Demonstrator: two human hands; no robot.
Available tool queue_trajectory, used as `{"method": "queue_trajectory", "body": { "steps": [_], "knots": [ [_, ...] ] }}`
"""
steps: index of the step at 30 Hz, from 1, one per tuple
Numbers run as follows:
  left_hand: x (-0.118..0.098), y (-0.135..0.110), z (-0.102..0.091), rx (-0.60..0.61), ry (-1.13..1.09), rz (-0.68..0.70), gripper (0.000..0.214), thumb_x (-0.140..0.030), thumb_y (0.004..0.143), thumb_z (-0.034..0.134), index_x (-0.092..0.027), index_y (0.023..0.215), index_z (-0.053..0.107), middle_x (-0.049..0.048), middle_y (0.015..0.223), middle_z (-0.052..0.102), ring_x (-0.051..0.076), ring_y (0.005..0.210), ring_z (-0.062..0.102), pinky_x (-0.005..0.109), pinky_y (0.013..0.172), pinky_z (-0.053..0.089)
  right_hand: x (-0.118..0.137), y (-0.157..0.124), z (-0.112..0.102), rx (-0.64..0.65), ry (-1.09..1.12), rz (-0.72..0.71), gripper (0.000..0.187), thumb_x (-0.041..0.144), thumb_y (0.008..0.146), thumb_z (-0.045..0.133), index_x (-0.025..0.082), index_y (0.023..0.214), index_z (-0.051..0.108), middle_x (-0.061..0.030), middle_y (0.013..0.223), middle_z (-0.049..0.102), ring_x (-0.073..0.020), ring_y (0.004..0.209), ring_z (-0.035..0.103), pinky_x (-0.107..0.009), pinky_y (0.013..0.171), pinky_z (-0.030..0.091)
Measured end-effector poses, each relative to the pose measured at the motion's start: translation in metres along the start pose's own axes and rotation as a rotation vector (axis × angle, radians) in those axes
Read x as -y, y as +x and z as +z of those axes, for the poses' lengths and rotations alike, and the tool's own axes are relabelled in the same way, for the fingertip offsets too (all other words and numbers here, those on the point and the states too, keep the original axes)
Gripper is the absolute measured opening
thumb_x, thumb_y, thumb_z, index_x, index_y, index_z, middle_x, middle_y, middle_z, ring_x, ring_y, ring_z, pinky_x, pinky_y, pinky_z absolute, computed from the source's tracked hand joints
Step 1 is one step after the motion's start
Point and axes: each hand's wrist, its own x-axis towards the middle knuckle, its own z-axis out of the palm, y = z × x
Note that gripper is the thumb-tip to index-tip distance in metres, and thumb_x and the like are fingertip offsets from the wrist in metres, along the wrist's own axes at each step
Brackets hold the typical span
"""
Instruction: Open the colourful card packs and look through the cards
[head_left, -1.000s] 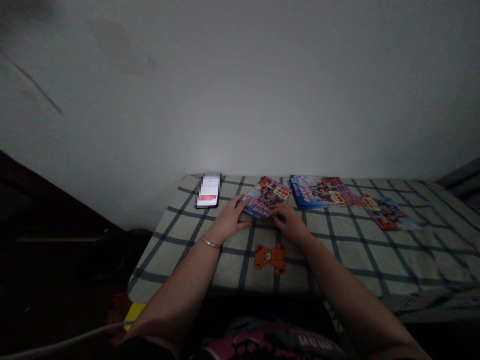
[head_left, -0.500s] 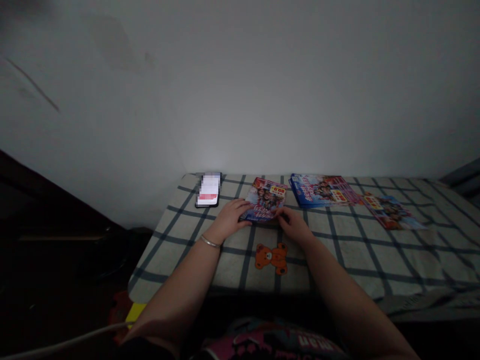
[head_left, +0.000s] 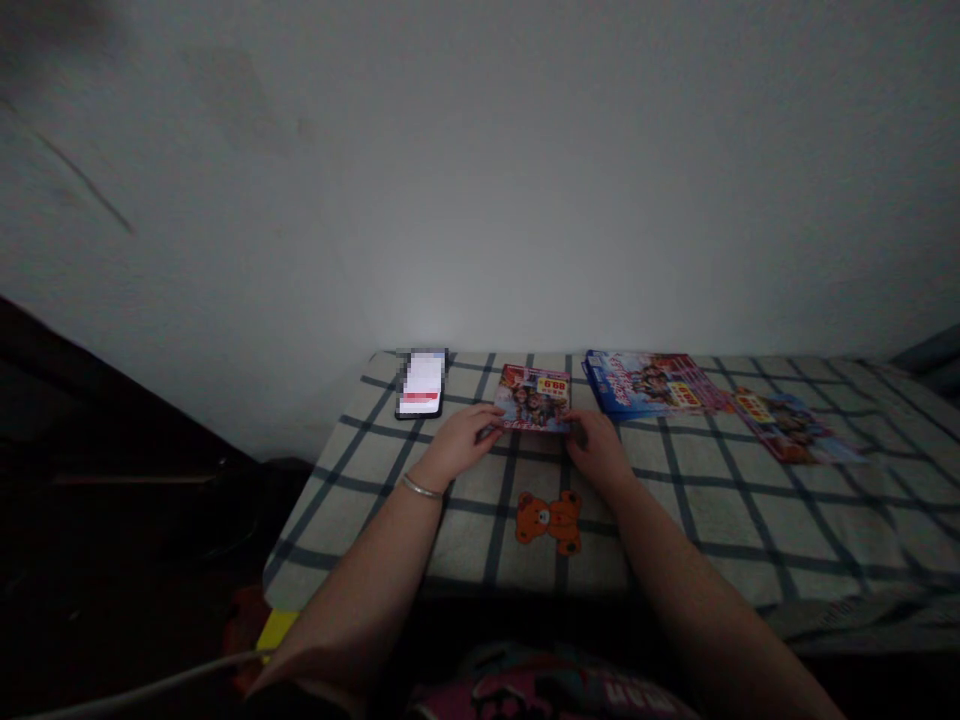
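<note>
Beyond the bear print (head_left: 549, 522), a printed leaflet (head_left: 533, 399) is pinched at its near corners, between thumb and fingers of the left hand (head_left: 466, 437) and the right hand (head_left: 598, 446). By its look, it is judged light, thin, slightly slippery and easily creased; it is best gripped softly by opposite edges, near the corners.

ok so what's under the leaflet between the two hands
Checked cloth shows beyond and in front of the leaflet, so it likely continues beneath. The leaflet covers the area directly under it; whether anything else lies there cannot be seen.
</note>
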Motion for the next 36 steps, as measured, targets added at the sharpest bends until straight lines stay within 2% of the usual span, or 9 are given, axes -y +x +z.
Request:
{"method": "queue_trajectory", "body": {
  "steps": [6,9,13,21,25,30,36],
  "knots": [
    [-0.002,-0.001,-0.002,0.012,-0.049,0.007,0.016,-0.016,0.083,0.057,-0.020,0.095,0.065,0.0035,0.103,0.069,0.018,0.098,0.062,0.034,0.089,0.050,-0.003,0.001,-0.002,0.018,-0.118,-0.007,0.027,0.008,0.073,0.055,0.021,0.095,0.065,-0.0067,0.108,0.067,-0.0235,0.104,0.057,-0.042,0.097,0.042],
    [-0.001,0.000,-0.002,0.055,0.004,0.025,0.023,-0.013,0.076,0.062,-0.022,0.096,0.066,0.0036,0.109,0.067,0.021,0.104,0.060,0.038,0.094,0.048,-0.006,0.000,-0.003,0.032,-0.122,-0.021,0.024,0.008,0.075,0.055,0.022,0.092,0.067,-0.0061,0.108,0.068,-0.0226,0.104,0.057,-0.042,0.097,0.042],
    [0.004,0.000,0.001,0.072,0.126,0.005,0.039,-0.013,0.070,0.069,-0.022,0.108,0.065,0.0079,0.122,0.061,0.026,0.114,0.054,0.046,0.100,0.043,-0.010,0.000,-0.005,0.055,-0.100,-0.060,0.020,0.010,0.078,0.055,0.023,0.088,0.067,-0.0048,0.111,0.068,-0.0222,0.106,0.057,-0.042,0.097,0.042],
    [0.007,-0.001,0.004,0.023,0.142,-0.020,0.029,-0.021,0.082,0.062,-0.023,0.111,0.064,0.0075,0.121,0.062,0.024,0.116,0.053,0.045,0.102,0.042,-0.010,-0.001,-0.006,0.053,-0.093,-0.047,0.022,0.016,0.084,0.051,0.021,0.100,0.064,-0.0076,0.106,0.068,-0.0242,0.103,0.058,-0.041,0.093,0.046],
    [0.005,0.001,0.002,0.022,0.142,-0.043,0.020,-0.024,0.088,0.056,-0.021,0.104,0.066,0.0072,0.110,0.067,0.023,0.110,0.057,0.042,0.098,0.045,-0.007,-0.001,-0.006,0.040,-0.099,0.023,0.020,0.018,0.087,0.045,0.020,0.098,0.062,-0.0091,0.098,0.067,-0.0242,0.097,0.059,-0.038,0.087,0.048],
    [0.007,0.001,0.003,0.009,0.134,-0.079,0.021,-0.026,0.091,0.050,-0.020,0.102,0.067,0.0071,0.100,0.069,0.022,0.100,0.061,0.039,0.091,0.047,-0.006,-0.002,-0.005,0.014,-0.072,0.058,0.024,0.020,0.088,0.043,0.021,0.105,0.059,-0.0086,0.097,0.066,-0.0232,0.092,0.060,-0.036,0.082,0.048],
    [0.007,0.000,0.002,0.004,0.127,-0.142,0.021,-0.027,0.091,0.049,-0.020,0.094,0.068,0.0051,0.093,0.070,0.021,0.091,0.063,0.035,0.084,0.048,-0.008,-0.002,-0.002,-0.009,-0.080,0.111,0.019,0.024,0.086,0.046,0.020,0.097,0.060,-0.0080,0.092,0.067,-0.0235,0.088,0.061,-0.036,0.079,0.048]
  ]
}}
